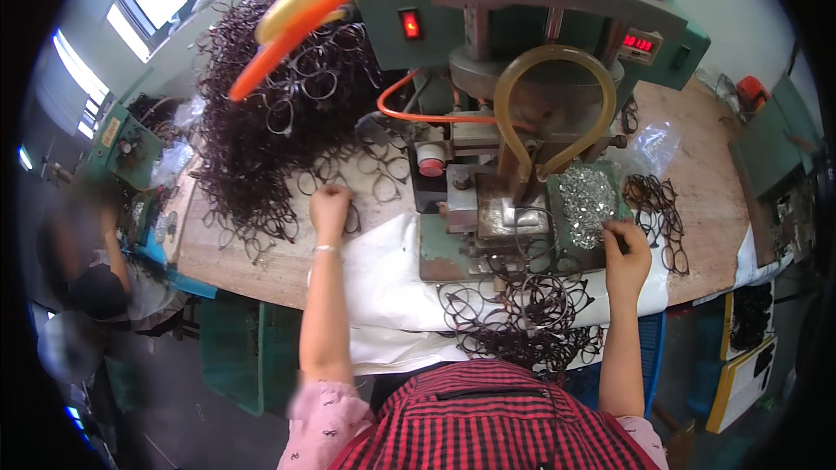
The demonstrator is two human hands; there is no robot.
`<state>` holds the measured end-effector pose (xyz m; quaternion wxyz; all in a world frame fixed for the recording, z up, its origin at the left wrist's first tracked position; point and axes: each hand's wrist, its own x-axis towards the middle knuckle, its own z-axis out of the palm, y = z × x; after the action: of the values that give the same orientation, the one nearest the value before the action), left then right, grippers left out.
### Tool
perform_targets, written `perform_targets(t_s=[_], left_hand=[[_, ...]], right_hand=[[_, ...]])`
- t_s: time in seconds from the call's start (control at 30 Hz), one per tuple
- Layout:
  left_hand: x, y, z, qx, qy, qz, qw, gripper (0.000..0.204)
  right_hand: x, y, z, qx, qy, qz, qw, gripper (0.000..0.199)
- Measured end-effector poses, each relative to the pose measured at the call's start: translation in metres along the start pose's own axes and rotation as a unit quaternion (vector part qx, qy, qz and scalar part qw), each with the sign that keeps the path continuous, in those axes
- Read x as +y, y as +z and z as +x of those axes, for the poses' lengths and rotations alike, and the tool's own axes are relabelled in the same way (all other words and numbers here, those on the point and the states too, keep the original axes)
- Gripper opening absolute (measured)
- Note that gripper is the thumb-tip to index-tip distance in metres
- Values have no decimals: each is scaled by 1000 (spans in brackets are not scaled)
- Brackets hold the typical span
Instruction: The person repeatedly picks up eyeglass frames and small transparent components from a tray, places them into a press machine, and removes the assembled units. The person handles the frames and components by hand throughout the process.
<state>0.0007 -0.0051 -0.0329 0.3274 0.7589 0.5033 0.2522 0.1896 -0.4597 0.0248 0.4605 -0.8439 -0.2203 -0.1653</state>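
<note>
- Eyeglass frames (279,113), dark brown, fill the head view's upper left in a tangled heap; a few lie apart at its near edge, probably spread so that one can be picked out singly.
- Left hand (330,207) reaches to these loose frames; fingers curled together, with a rim showing beside them; whether they grip it, I cannot tell.
- Right hand (627,248) sits at the near right corner of a bed of small metal parts (585,202); thumb and fingers bent toward each other; anything between them is too small to tell.
- Bench press (514,218) stands between the hands, with its metal block in the middle, presumably so that both supplies are within easy reach.
- Second frame cluster (522,318) rests between press and body, over the bench's near edge; white sheet (379,265) runs under part of it, likely to guard against scratches.
- Right-hand frames (657,213) lie just beyond the metal parts, leaving that hand little free room on its outer side.
- Open room: the white sheet offers the left arm a low path toward the press; tan hose loop (505,91) and the press posts crowd the space above; the near cluster narrows the front approach.
</note>
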Motion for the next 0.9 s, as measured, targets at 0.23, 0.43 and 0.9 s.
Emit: perform_targets(t_s=[0.23, 0.43, 0.9], left_hand=[[75, -34, -63, -138, 39, -393, 908, 10], [73, -13, -109, -145, 21, -446, 883, 9], [217, -58, -155, -21, 449, -456, 768, 14]], right_hand=[[-103, -5, 30, -129, -125, 141, 973, 11], [-126, 39, 29, -135, 24, 292, 947, 33], [-149, 28, 8, -138, 62, 417, 896, 42]])
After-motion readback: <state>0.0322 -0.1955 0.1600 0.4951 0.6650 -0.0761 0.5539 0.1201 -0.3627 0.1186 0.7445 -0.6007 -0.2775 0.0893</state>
